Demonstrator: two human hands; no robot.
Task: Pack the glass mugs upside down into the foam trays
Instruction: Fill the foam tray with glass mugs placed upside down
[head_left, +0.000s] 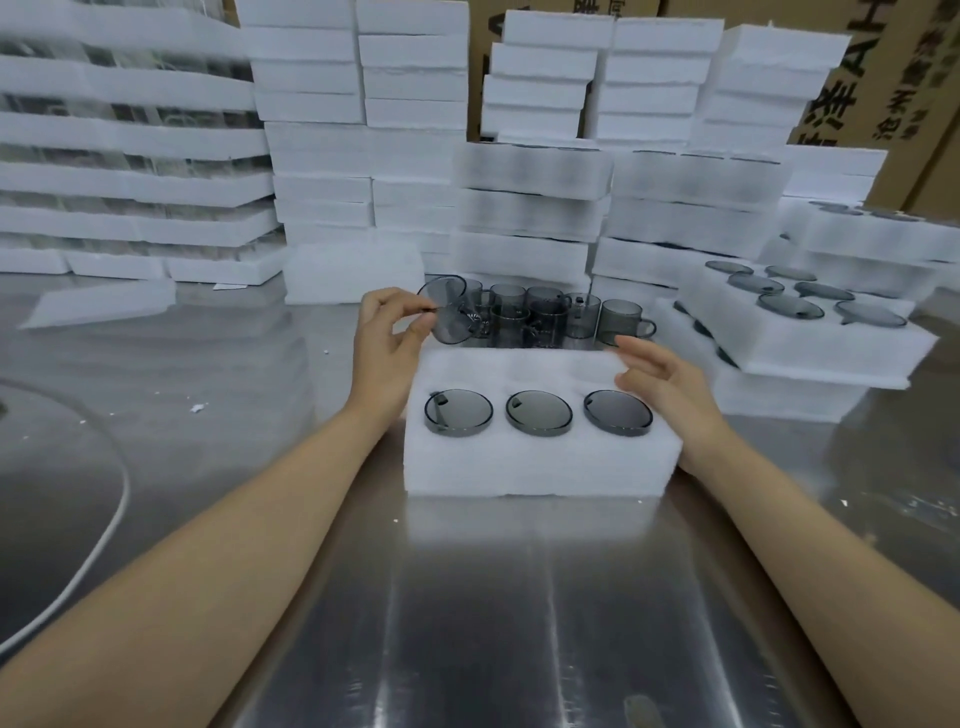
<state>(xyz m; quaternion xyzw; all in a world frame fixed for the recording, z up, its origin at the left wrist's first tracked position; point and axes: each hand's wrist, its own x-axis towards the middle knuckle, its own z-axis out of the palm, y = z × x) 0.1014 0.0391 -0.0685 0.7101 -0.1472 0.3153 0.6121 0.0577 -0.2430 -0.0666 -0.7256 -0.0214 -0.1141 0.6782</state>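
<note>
Past steel tabletop (519, 623) and forearms, left grip (387, 338) pinched on the handle of a smoked glass mug (449, 312), tilted sideways, probably for flipping into the back row, right grip (660, 374) loose-fingered at the foam tray (540, 467), likely steadying it, three inverted mugs (538, 413) seated in front, upright mugs (545, 314) just behind.

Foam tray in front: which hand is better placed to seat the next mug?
Left. The left hand pinches a tilted glass mug at the rear left corner of the foam tray, while the right hand is open and empty by the tray's right edge.
</note>
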